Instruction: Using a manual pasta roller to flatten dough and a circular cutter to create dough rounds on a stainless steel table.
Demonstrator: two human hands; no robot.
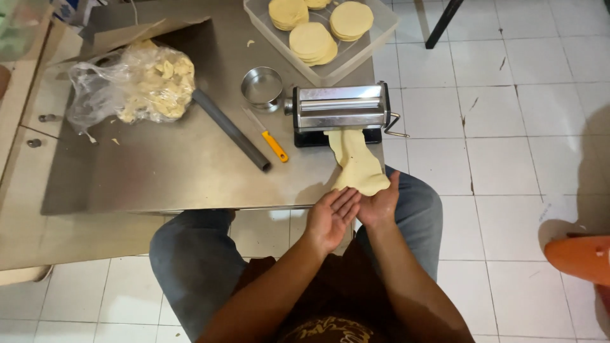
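Note:
A pale yellow dough sheet [354,159] hangs out of the front of a metal pasta roller machine [340,108] at the steel table's near edge. My right hand [380,203] is palm up under the sheet's lower end and holds it. My left hand [330,216] lies open, palm up, right beside it at the sheet's left edge, fingers apart. The roller's crank handle [395,124] sticks out on the right side.
On the steel table [171,165] lie a grey rolling pipe [230,129], an orange-handled knife [270,141], a round metal cutter ring [262,86] and a plastic bag of dough scraps [143,82]. A clear tray [375,38] holds stacks of dough discs. An orange stool [581,257] stands at right.

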